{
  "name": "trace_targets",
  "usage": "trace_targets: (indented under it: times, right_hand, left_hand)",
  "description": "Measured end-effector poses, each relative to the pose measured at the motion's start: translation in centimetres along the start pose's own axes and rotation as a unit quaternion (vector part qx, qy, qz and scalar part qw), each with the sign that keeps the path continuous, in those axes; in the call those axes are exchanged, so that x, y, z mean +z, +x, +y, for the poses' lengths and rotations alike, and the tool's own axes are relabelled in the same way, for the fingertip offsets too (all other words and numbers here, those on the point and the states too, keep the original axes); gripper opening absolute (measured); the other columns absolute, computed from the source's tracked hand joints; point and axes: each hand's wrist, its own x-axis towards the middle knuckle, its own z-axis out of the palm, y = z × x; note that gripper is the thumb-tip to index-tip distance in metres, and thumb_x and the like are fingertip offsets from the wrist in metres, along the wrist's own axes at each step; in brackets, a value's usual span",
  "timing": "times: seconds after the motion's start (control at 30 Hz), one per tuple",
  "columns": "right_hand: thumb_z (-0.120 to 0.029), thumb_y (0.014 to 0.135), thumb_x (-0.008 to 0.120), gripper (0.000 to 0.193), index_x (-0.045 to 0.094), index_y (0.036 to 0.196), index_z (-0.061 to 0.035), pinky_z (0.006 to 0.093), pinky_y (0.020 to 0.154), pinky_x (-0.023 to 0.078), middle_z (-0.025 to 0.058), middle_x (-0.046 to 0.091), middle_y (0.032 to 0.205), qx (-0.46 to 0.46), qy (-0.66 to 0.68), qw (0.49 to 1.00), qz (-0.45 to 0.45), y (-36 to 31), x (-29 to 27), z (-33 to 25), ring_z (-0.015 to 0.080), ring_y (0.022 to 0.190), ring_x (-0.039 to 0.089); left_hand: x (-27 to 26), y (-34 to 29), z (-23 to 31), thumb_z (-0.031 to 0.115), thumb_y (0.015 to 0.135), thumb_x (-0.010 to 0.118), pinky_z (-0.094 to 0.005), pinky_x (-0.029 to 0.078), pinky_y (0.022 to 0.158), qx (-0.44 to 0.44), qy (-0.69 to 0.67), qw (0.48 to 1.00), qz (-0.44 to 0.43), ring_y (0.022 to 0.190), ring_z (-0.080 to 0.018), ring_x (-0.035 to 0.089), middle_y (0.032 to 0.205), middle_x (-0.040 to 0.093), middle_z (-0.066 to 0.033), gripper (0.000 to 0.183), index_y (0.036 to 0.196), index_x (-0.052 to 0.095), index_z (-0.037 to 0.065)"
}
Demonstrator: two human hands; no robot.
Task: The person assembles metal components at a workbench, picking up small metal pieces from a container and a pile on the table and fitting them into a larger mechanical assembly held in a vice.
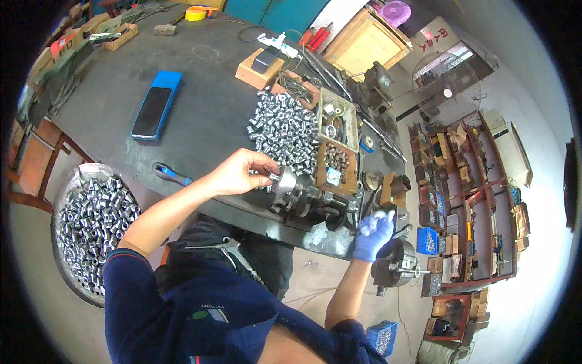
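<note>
Bare, my left hand (pixel 241 172) is closed in a pinch at the left end of a small bench machine (pixel 309 206). Between its thumb and fingers is a small metal fitting (pixel 274 176), held against the machine's round metal head (pixel 286 179). A blue glove covers my right hand (pixel 373 235), which is beside the machine's right end near some levers; its fingers are blurred, so their grip does not show. Behind the left hand lies a large pile of shiny metal fittings (pixel 282 130).
A round perforated tray (pixel 59 242) heaped with fittings stands low at left. On the dark bench (pixel 206 85) lie a blue-cased device (pixel 156 106), a blue-handled tool (pixel 171 174) and parts boxes (pixel 337 176). An air gun (pixel 233 252) rests across my lap. Shelves (pixel 470 206) line the right.
</note>
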Motion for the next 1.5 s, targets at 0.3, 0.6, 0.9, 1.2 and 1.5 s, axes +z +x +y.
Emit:
trace_targets:
  times: [0.3, 0.6, 0.9, 1.2, 1.5]
  right_hand:
    - [-0.04, 0.088, 0.046, 0.042, 0.054, 0.063, -0.0075, 0.0229, 0.03, 0.029, 0.0026, 0.045, 0.047, 0.091, 0.154, 0.984, -0.005, 9.0, -3.3, 3.9, 0.0111, 0.034, 0.034]
    - [-0.032, 0.089, 0.049, 0.032, 0.052, 0.066, -0.0091, 0.0215, 0.028, 0.029, 0.0, 0.051, 0.055, -0.019, -0.014, 0.999, 0.024, 7.8, -0.4, 2.5, 0.0071, 0.037, 0.042]
    - [-0.027, 0.085, 0.056, 0.025, 0.056, 0.069, -0.0078, 0.0208, 0.036, 0.033, 0.0005, 0.051, 0.053, -0.026, -0.232, 0.959, 0.163, 9.2, -6.4, 8.0, 0.008, 0.04, 0.045]
    - [-0.024, 0.086, 0.054, 0.015, 0.055, 0.091, -0.0092, 0.0209, 0.038, 0.04, 0.0007, 0.059, 0.073, 0.041, -0.003, 0.998, 0.052, -0.5, -6.9, 6.9, 0.0077, 0.049, 0.051]
    - [-0.032, 0.085, 0.057, 0.034, 0.054, 0.066, -0.0048, 0.0193, 0.032, 0.028, -0.0004, 0.041, 0.046, -0.025, -0.036, 0.997, 0.07, -3.3, -0.8, 1.5, 0.0074, 0.035, 0.035]
  left_hand:
    - [1.0, 0.7, -0.6, 0.003, 0.085, 0.054, -0.0246, 0.048, 0.055, -0.02, -0.102, 0.993, 0.046, 0.061, -0.0135, 0.058, 0.077, 0.06, -0.0084, 0.011, 0.092, 0.056, -0.005]
    - [3.1, -0.2, -0.2, 0.013, 0.086, 0.056, -0.0191, 0.038, 0.04, -0.104, -0.091, 0.979, 0.147, 0.047, -0.007, 0.048, 0.064, 0.054, -0.0043, 0.015, 0.087, 0.05, 0.0]
    - [4.4, -0.1, -1.2, 0.015, 0.088, 0.054, -0.0186, 0.033, 0.043, 0.005, -0.062, 0.982, 0.18, 0.051, -0.005, 0.043, 0.063, 0.048, 0.0003, 0.014, 0.083, 0.046, 0.005]
    - [4.7, 0.1, -1.6, 0.007, 0.087, 0.052, -0.021, 0.038, 0.053, -0.009, -0.128, 0.972, 0.197, 0.06, -0.0047, 0.045, 0.067, 0.05, 0.0007, 0.01, 0.082, 0.046, 0.002]
    - [5.7, 0.0, -1.7, 0.008, 0.088, 0.051, -0.0209, 0.036, 0.056, 0.059, -0.031, 0.966, 0.249, 0.062, -0.0039, 0.041, 0.066, 0.045, 0.002, 0.014, 0.077, 0.045, 0.002]
